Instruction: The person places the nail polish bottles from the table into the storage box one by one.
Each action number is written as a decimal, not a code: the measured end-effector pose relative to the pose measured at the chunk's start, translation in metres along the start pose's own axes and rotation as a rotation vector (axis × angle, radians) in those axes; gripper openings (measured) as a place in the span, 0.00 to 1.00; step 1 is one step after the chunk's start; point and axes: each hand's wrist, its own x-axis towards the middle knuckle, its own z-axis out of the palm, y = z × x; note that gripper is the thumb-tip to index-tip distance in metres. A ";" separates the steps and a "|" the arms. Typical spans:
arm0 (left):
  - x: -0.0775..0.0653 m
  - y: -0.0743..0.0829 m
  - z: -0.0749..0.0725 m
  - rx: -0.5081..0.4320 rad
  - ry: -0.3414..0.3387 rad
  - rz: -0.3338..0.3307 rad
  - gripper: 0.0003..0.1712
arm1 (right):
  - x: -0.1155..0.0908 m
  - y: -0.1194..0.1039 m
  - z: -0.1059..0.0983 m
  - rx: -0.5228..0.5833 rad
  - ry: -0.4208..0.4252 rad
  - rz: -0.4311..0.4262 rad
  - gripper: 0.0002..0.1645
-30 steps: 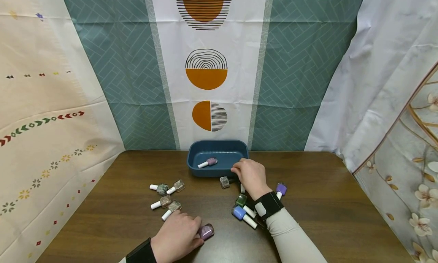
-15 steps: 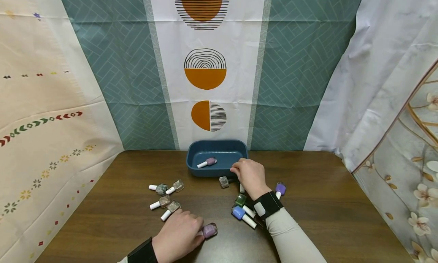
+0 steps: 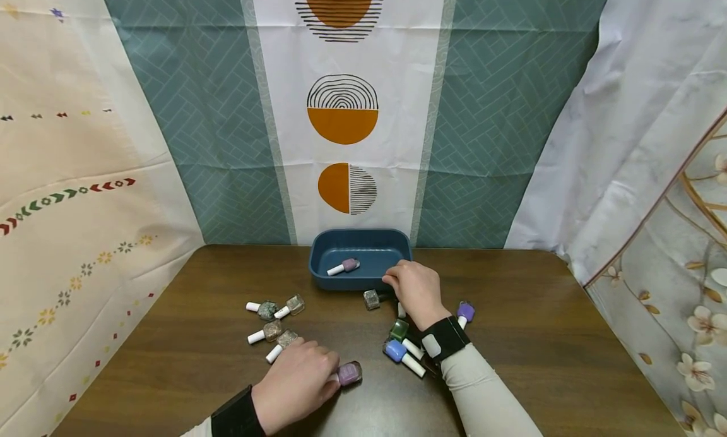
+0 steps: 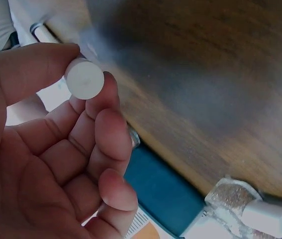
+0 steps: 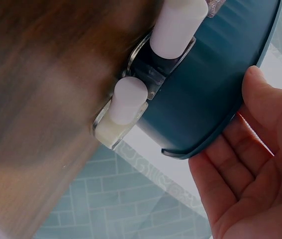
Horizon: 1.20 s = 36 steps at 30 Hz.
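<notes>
My left hand (image 3: 298, 383) pinches a purple glitter nail polish bottle (image 3: 349, 373) by its cap, low over the table's front. The left wrist view shows the round end of the white cap (image 4: 84, 78) between thumb and forefinger. At the back, my right hand (image 3: 419, 292) grips the near right rim of a dark blue tray (image 3: 341, 285). Thumb and fingers meet that rim (image 5: 193, 149) in the right wrist view. A mauve nail polish bottle (image 3: 350, 264) lies inside the tray. A silver glitter bottle (image 3: 372, 299) lies just in front of it.
Several glitter bottles (image 3: 272, 330) lie left of centre on the wooden table (image 3: 187, 348). To the right lie a green bottle (image 3: 399, 328), a blue bottle (image 3: 394, 350) and a violet bottle (image 3: 466, 311). Patterned cloths hang behind and at both sides.
My left hand has shifted the purple bottle slightly right, and the bottle has turned a little. The right hand stays at the tray rim. The head view has tilted slightly.
</notes>
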 end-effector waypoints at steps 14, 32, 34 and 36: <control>0.019 -0.011 -0.023 -0.030 0.049 -0.013 0.13 | -0.001 0.001 0.000 0.004 -0.010 0.009 0.06; 0.048 -0.037 -0.034 -0.017 0.194 -0.102 0.12 | 0.000 0.001 0.000 0.002 -0.013 0.017 0.07; 0.051 -0.042 -0.035 -0.009 0.211 -0.111 0.12 | 0.000 0.001 0.000 0.003 -0.011 0.017 0.07; 0.054 -0.047 -0.035 -0.003 0.220 -0.125 0.12 | -0.001 0.001 0.001 -0.002 -0.007 0.012 0.07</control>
